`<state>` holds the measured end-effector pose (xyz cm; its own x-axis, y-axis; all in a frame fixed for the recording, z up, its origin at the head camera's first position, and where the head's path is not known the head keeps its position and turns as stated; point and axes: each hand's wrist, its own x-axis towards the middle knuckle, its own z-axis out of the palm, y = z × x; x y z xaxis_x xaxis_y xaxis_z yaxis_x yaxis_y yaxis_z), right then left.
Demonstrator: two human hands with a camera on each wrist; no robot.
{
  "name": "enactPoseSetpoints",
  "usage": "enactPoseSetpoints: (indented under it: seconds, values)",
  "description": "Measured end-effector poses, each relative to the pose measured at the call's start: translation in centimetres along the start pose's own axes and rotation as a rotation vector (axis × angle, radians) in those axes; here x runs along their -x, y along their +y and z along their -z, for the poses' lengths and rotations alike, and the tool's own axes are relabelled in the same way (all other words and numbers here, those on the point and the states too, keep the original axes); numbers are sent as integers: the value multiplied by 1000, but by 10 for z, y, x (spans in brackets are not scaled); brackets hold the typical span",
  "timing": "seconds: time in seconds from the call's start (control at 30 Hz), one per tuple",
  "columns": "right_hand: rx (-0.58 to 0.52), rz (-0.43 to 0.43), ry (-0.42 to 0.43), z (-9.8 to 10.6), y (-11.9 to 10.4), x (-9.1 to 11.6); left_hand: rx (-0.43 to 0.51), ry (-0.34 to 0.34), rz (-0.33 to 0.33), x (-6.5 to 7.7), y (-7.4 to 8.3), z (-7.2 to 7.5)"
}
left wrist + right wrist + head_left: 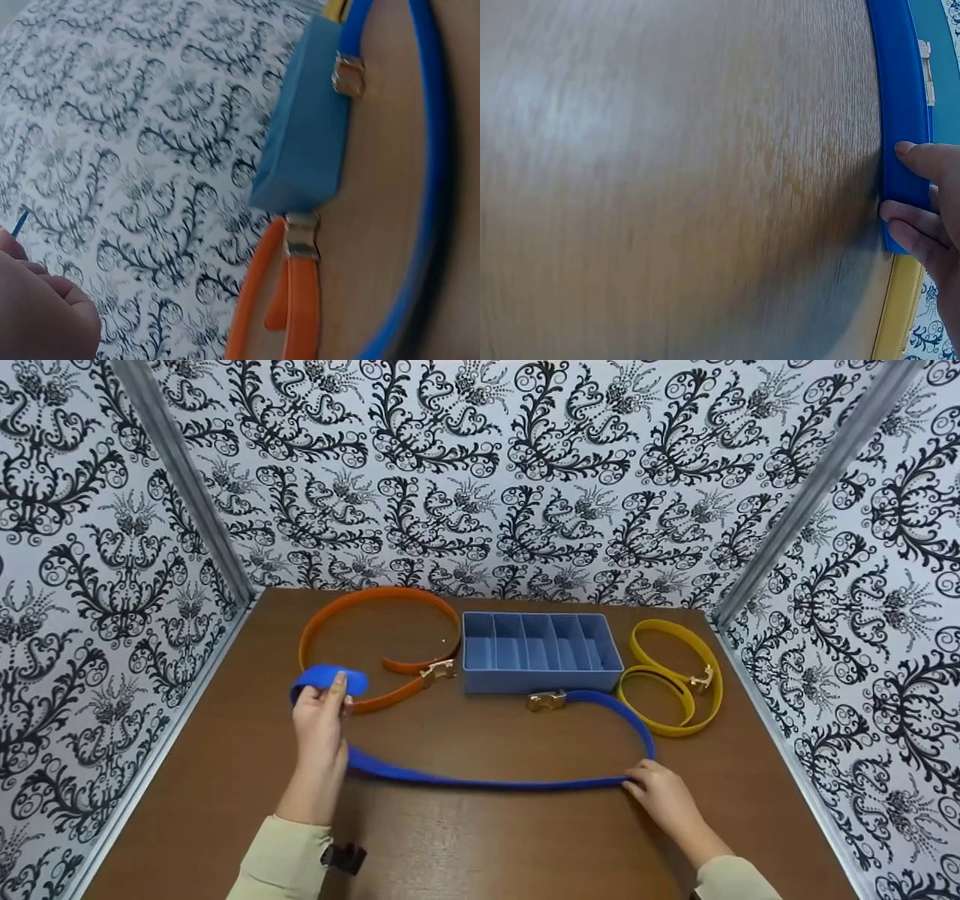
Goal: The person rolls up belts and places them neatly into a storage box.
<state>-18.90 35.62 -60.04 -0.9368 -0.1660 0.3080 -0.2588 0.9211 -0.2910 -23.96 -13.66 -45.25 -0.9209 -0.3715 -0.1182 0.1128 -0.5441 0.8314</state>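
Blue belt (pixel 510 785) runs in front of the tray (pixel 499 682), long axis left-right — left hand (pixel 321 727) pinches its raised tip (pixel 355 682), front-left of tray; right hand (pixel 664 795) pinches the bend (pixel 651 748), front-right — nearer the gold buckle (pixel 546 701), which sits just in front of tray.

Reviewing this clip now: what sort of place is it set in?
Probably a small booth or staged workspace, not an ordinary room: black-and-white patterned walls enclose three sides, grey strips line the corners, and a brown tabletop fills the space between.
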Motion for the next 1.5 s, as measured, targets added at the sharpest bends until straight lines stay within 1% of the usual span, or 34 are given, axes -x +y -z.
enactPoseSetpoints:
  seconds: [0.17,0.27,0.4,0.47,0.53,0.6,0.67,0.7,0.77,0.8,0.9,0.93,1.0,1.1,1.3,1.37,1.43,1.5]
  values:
    - [15,-34,35,2,2,0,-206,-37,-1,-17,-5,13]
    - [24,-70,40,2,3,0,-334,-43,-5,-28,-7,22]
    - [32,-102,34,3,6,-1,-439,-56,38,-42,-8,35]
    - [38,-107,32,3,8,-2,-523,-72,37,-48,-9,43]
    - [41,-120,27,4,9,-3,-658,-102,-9,-54,-10,51]
    - [39,-134,20,5,9,-4,-839,-126,-90,-60,-11,61]
    - [34,-149,10,6,10,-6,-1032,-131,-188,-66,-12,71]
    - [31,-158,3,6,11,-6,-1110,-129,-225,-68,-13,75]
    - [29,-172,-8,7,12,-8,-1236,-112,-271,-72,-15,84]
    - [27,-177,-10,7,13,-9,-1284,-100,-287,-73,-15,87]
    - [17,-197,-21,8,14,-10,-1370,-91,-279,-76,-19,98]
    - [13,-202,-22,9,14,-11,-1394,-97,-270,-78,-20,101]
    - [3,-213,-25,10,14,-12,-1437,-132,-251,-81,-21,105]
    - [-10,-231,-34,12,14,-13,-1508,-214,-218,-86,-23,111]
    - [-24,-273,-47,14,14,-14,-1670,-410,-235,-89,-30,121]
    - [-21,-281,-59,13,14,-15,-1672,-470,-230,-90,-33,125]
    - [1,-281,-74,12,13,-16,-1656,-508,-217,-90,-36,128]
    - [42,-266,-83,11,12,-17,-1632,-543,-219,-90,-39,130]
